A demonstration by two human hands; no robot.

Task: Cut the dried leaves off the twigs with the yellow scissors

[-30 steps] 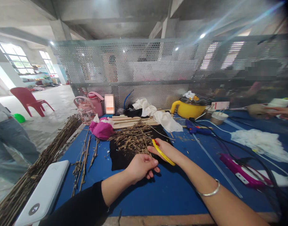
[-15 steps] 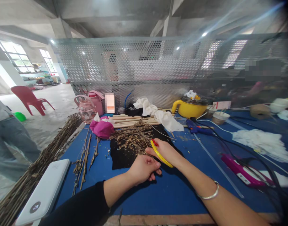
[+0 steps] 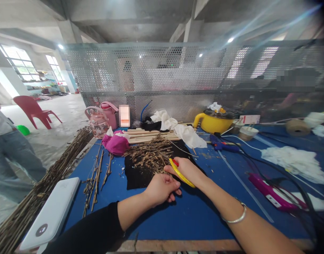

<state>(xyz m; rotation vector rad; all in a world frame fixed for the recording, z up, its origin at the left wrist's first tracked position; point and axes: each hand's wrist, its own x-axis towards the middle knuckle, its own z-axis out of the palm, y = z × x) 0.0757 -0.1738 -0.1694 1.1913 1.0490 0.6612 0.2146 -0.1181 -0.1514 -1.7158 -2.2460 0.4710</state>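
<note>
My right hand (image 3: pixel 185 170) is closed around a tool with a yellow curved handle (image 3: pixel 181 173) and a bit of red, over the front right part of a black cloth (image 3: pixel 134 178). Close beside it on the left, my left hand (image 3: pixel 163 188) has its thumb and fingers pressed together; whatever lies between them is too small to make out. Just beyond both hands, a heap of short dry twigs (image 3: pixel 148 155) rests on the cloth. Longer twigs (image 3: pixel 96 176) lie on the blue table (image 3: pixel 162 225) to the left.
A white power bank (image 3: pixel 52 211) is at the front left, near a long twig bundle (image 3: pixel 51 180). Behind are a purple cloth bag (image 3: pixel 115 144), wooden sticks (image 3: pixel 146 135) and a yellow pot (image 3: pixel 217 121). A blue glue gun (image 3: pixel 225 145) and cables lie right. A person (image 3: pixel 13 155) stands left.
Both hands hold nearly the same pose and place. The view has shifted very slightly, and the person at the left appears a little changed in position.
</note>
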